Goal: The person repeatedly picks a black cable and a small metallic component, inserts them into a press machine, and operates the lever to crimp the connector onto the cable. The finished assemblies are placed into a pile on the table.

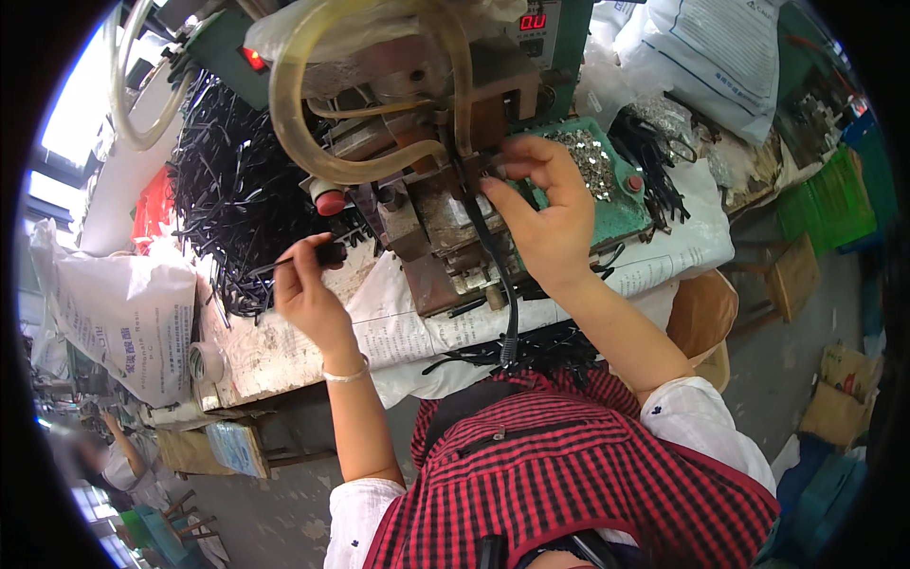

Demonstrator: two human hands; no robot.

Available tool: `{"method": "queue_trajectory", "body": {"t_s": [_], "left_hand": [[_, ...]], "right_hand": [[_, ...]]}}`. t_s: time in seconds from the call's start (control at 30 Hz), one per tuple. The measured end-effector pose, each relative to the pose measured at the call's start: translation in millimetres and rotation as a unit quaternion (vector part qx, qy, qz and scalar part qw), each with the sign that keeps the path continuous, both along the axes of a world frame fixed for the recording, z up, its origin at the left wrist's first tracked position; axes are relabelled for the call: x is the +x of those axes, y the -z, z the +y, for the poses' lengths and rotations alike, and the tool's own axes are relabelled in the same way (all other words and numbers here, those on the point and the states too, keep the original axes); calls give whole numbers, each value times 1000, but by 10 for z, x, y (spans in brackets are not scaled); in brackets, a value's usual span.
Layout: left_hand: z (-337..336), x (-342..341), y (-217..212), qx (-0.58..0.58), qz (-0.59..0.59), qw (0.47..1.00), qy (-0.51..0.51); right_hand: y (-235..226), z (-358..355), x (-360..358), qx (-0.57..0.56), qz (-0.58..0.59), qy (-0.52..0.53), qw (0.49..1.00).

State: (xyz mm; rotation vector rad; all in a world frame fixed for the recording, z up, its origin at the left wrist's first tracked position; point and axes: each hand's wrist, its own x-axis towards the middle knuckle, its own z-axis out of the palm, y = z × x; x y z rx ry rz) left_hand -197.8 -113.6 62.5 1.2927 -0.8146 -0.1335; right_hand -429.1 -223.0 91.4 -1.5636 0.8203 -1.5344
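My left hand [305, 284] pinches a thin black plastic strip [301, 258] just in front of the big heap of black strips [237, 190] on the bench. My right hand [545, 213] is raised at the worn metal press machine [427, 218], its fingers closed on the top of a long black strip [500, 275] that hangs down toward my lap. Yellowish hoses [303, 104] loop over the machine. More black strips [531, 346] lie at the bench edge near my checked apron.
A green tray [616, 204] holds small shiny metal parts [588, 156]. White sacks [128, 313] stand left and back right [711, 57]. A roll of tape [204, 362] lies on the bench. Wooden stools [787, 275] and green crates [839, 194] are at right. Another person [109, 460] works lower left.
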Motion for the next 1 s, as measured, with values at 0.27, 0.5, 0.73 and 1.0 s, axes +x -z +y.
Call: {"method": "queue_trajectory", "body": {"t_s": [0.27,0.5,0.73,1.0], "left_hand": [[-204,-346,-1070,-171,-192,962,93],[-94,-864,-701,-90,-488,855,150],[-231,-1038,-467,-102,-574,804,120],[-125,-1051,-487,-54,-537,831,130]], "right_hand": [[-215,198,73,35,-47,-102,993],[-283,21,-382,47,88,-145,984],[669,-600,-1184,34,149,145,978],[684,-236,-1049,-63,414,168,893]]}}
